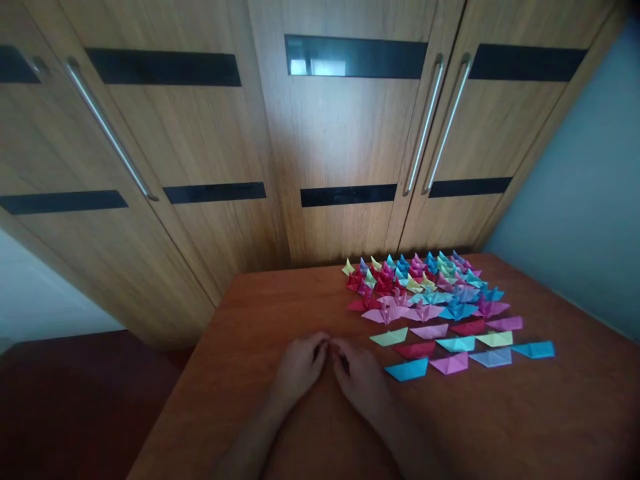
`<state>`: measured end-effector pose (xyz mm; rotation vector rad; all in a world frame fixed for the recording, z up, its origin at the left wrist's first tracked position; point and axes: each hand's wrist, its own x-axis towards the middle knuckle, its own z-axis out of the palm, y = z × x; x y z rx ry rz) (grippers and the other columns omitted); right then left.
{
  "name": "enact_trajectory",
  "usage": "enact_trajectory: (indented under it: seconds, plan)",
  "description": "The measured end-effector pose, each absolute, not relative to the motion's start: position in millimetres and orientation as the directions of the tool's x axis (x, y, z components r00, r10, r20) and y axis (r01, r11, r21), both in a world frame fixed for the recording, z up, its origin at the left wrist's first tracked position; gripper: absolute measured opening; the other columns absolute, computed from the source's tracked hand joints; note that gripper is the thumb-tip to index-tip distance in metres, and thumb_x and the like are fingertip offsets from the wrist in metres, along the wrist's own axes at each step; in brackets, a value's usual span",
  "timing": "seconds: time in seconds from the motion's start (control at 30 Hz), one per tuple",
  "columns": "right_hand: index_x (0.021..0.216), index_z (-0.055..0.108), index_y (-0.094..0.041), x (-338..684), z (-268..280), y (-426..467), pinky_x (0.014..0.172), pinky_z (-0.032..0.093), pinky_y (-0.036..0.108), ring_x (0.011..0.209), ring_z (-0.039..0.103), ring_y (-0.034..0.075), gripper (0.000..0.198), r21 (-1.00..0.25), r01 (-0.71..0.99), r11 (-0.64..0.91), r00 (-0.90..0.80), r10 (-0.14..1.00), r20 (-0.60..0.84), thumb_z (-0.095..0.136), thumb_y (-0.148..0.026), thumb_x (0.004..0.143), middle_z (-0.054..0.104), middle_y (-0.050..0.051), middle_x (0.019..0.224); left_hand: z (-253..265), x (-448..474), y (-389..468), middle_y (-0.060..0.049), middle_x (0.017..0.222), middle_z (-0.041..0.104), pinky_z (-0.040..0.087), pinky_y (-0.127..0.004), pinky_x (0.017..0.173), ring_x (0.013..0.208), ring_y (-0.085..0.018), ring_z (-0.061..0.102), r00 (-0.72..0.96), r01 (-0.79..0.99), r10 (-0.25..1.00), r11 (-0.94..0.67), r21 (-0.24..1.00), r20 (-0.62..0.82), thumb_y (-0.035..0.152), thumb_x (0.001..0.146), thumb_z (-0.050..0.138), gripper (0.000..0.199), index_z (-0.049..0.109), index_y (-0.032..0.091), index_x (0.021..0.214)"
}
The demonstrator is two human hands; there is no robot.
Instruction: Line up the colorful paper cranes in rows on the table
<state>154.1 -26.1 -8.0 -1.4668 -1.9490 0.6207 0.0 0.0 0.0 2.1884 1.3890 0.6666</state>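
My left hand [303, 363] and my right hand [357, 377] meet fingertip to fingertip above the brown table [250, 333]. Both are closed, thumbs and fingers pinched together; what they hold, if anything, is hidden or too small to make out. Just right of my right hand lie several flat folded paper pieces in loose rows, among them a blue piece [407, 370], a pink piece [450, 363] and a pale green piece [389, 337]. Behind them, many folded paper cranes [385, 312] in red, pink, blue, yellow and green stand close together.
A wooden wardrobe [345, 133] with dark strips and long metal handles [425, 127] rises behind the table's far edge. At the right is a pale blue wall [580, 200]. The table's left edge drops to a dark reddish floor [75, 400].
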Motion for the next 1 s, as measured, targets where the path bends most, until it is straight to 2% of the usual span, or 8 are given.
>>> enact_trajectory:
  seconds: [0.13,0.3,0.43,0.6,0.7,0.8,0.93,1.0]
  plan:
    - [0.106,0.063,-0.020,207.7,-7.6,-23.2,0.086,0.048,0.034,0.097,0.060,0.021,0.030,-0.650,0.705,0.284,-0.061,0.937,0.343,0.039,-0.021,0.087,0.066,0.008,0.105,-1.5,1.1,-1.5,-0.002,0.094,0.069,0.046,-0.026,0.079,0.086,-0.017,0.063,0.348,0.697,0.920,-0.382,0.607,0.179,0.020,0.089,0.040,0.024,0.063,0.023,0.095]
    - [0.105,0.064,-0.021,319.2,-25.5,-21.6,0.091,0.046,0.040,0.104,0.058,0.025,0.031,-0.467,0.856,0.220,0.034,0.879,0.476,0.044,-0.036,0.087,0.063,0.011,0.111,0.3,7.0,-4.1,-0.002,0.094,0.067,0.047,-0.028,0.080,0.087,-0.017,0.062,0.338,0.700,0.917,-0.395,0.595,0.212,0.020,0.088,0.042,0.022,0.063,0.023,0.094]
    - [0.117,0.060,-0.021,362.2,-47.0,-32.6,0.099,0.040,0.046,0.117,0.050,0.028,0.043,-0.295,0.935,0.198,-0.050,0.895,0.443,0.048,-0.046,0.085,0.055,0.012,0.126,0.9,13.7,-6.8,-0.004,0.096,0.065,0.047,-0.030,0.084,0.089,-0.018,0.060,0.337,0.681,0.907,-0.420,0.599,0.253,0.019,0.086,0.045,0.021,0.063,0.022,0.097]
    - [0.132,0.049,-0.021,334.5,-55.2,-50.4,0.107,0.030,0.049,0.133,0.033,0.028,0.052,-0.215,0.945,0.247,-0.158,0.919,0.362,0.047,-0.046,0.087,0.042,0.011,0.141,2.9,23.0,-20.2,-0.005,0.124,0.056,0.038,-0.040,0.101,0.116,-0.022,0.049,0.430,0.657,0.855,-0.516,0.549,0.289,0.019,0.084,0.051,0.032,0.058,0.025,0.115]
    - [0.136,0.044,-0.023,297.8,-47.0,-58.7,0.109,0.025,0.051,0.135,0.028,0.027,0.052,-0.273,0.921,0.279,-0.189,0.930,0.314,0.045,-0.043,0.088,0.038,0.009,0.144,7.7,31.4,-32.9,-0.004,0.140,0.043,0.030,-0.046,0.108,0.129,-0.026,0.036,0.556,0.639,0.793,-0.600,0.482,0.251,0.026,0.082,0.056,0.045,0.050,0.029,0.127]
    - [0.137,0.042,-0.023,260.1,-36.6,-65.2,0.111,0.023,0.049,0.137,0.026,0.024,0.049,-0.430,0.850,0.304,-0.196,0.940,0.278,0.041,-0.039,0.091,0.037,0.007,0.145,10.6,40.6,-42.4,-0.005,0.149,0.031,0.021,-0.051,0.111,0.136,-0.029,0.025,0.664,0.603,0.720,-0.675,0.424,0.203,0.037,0.080,0.061,0.060,0.040,0.030,0.136]
    - [0.139,0.038,-0.023,228.0,-26.3,-65.9,0.109,0.031,0.040,0.132,0.035,0.018,0.047,-0.721,0.630,0.288,-0.143,0.956,0.257,0.035,-0.031,0.093,0.039,0.007,0.144,7.2,47.1,-45.8,-0.007,0.152,0.023,0.016,-0.055,0.112,0.138,-0.031,0.019,0.680,0.621,0.711,-0.688,0.374,0.179,0.043,0.077,0.063,0.075,0.029,0.028,0.142]
    - [0.137,0.039,-0.023,229.6,-22.3,-59.8,0.106,0.036,0.039,0.128,0.041,0.017,0.045,-0.794,0.545,0.271,-0.078,0.959,0.274,0.035,-0.029,0.092,0.043,0.007,0.141,4.8,47.4,-45.3,-0.007,0.152,0.024,0.018,-0.054,0.111,0.137,-0.031,0.020,0.666,0.642,0.724,-0.679,0.356,0.182,0.039,0.079,0.061,0.073,0.027,0.028,0.143]
